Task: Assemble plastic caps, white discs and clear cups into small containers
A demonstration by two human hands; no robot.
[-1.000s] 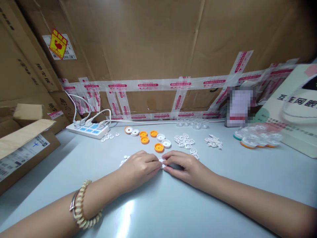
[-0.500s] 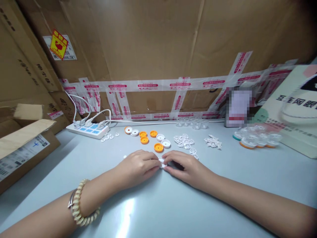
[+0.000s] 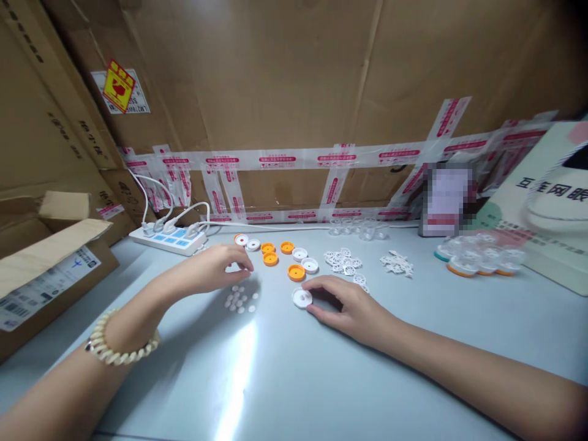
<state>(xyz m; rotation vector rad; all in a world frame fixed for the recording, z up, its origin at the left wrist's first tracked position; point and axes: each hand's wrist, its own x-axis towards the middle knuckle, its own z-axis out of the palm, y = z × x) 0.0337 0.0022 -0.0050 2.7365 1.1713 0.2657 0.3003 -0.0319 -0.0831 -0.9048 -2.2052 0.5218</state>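
On the table in front of me, my right hand holds a shallow round white cap by its right edge between thumb and fingers. A small white part sits in the middle of the cap. My left hand hovers up and to the left of it. Its fingers are bent, with a gap to the thumb, and nothing shows between them. Small white discs lie loose just below that hand. Beyond the hands are several orange cups and white cups.
White spoked wheels and thin white pieces lie in heaps behind my right hand. Clear domes stand farther back, and domed assemblies at right. A power strip, cardboard box and phone surround the work area.
My left hand has let go of the white cap and moved left and away, uncovering the small white discs. The right hand still holds the cap in nearly the same place.
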